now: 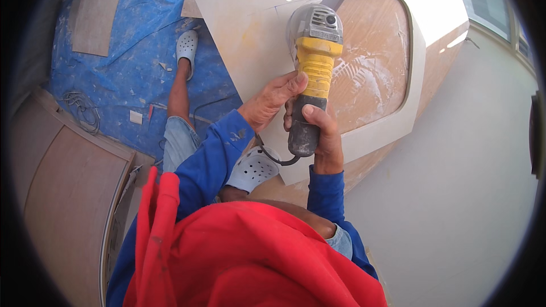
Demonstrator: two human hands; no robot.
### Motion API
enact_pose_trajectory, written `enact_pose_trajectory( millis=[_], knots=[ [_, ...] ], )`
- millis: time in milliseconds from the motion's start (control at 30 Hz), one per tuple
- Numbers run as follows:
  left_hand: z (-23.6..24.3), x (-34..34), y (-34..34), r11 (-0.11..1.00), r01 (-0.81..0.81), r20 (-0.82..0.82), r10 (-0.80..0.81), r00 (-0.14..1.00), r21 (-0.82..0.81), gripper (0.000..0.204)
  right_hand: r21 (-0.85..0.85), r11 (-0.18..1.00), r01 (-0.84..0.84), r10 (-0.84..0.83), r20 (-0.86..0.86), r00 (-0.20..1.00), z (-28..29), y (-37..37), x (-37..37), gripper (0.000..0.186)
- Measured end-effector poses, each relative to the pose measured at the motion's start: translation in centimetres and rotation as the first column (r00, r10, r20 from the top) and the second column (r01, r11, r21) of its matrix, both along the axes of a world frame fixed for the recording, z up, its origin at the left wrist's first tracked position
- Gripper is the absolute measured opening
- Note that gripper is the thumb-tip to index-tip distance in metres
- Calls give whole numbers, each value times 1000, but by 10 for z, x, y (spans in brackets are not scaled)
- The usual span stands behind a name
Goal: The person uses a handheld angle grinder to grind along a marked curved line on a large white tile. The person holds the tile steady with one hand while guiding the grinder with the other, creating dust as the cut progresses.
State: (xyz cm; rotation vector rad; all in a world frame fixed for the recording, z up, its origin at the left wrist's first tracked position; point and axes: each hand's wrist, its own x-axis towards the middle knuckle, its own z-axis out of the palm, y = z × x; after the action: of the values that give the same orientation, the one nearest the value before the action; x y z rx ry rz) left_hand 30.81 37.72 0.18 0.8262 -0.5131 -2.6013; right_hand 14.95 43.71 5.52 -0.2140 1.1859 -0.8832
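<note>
A yellow and black angle grinder [315, 71] with a grey metal head is held over a pale board [261, 40]. My right hand [326, 136] is wrapped round its black rear handle. My left hand [273, 99] presses against the left side of the yellow body, its thumb on the casing and its other fingers partly hidden. A clear, rounded edge shows round the grinder's head; its disc is hidden. The board has a large opening with rounded corners, and a dusty wooden surface [369, 62] shows through it. A black cord [273, 156] leaves the handle's end.
A dusty blue tarp [142, 40] covers the floor at left, with a wooden plank [99, 11] and coiled cable [82, 108] on it. A grey wall [449, 182] stands close on the right. A curved wooden panel [74, 182] stands at lower left. My clog [254, 169] is beside the board.
</note>
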Motion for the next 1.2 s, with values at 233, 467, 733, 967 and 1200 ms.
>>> enact_pose_trajectory(
  millis=[233, 467, 733, 967, 1200],
  knots=[
    [-1, 1, 2, 1000, 1, 4, -1, 1000, 1, 80, -2, 1000, -12, 12, -9, 1000, 0, 1, -1, 58],
    [-2, 0, 4, 1000, -4, 9, 4, 1000, -1, 80, -9, 1000, -18, 18, -5, 1000, -2, 1, -3, 58],
    [4, -2, 4, 999, -35, 33, 34, 999, 11, 70, -2, 1000, -31, 31, -5, 1000, -3, 3, -6, 58],
    [6, -3, 6, 998, -58, 52, 56, 997, 29, 64, -5, 999, -46, 46, -13, 999, -4, 5, -7, 57],
    [-5, 1, 7, 1000, -5, -20, 5, 1000, 10, 73, 1, 999, -37, 37, -19, 999, -5, 5, -8, 57]
  ],
)
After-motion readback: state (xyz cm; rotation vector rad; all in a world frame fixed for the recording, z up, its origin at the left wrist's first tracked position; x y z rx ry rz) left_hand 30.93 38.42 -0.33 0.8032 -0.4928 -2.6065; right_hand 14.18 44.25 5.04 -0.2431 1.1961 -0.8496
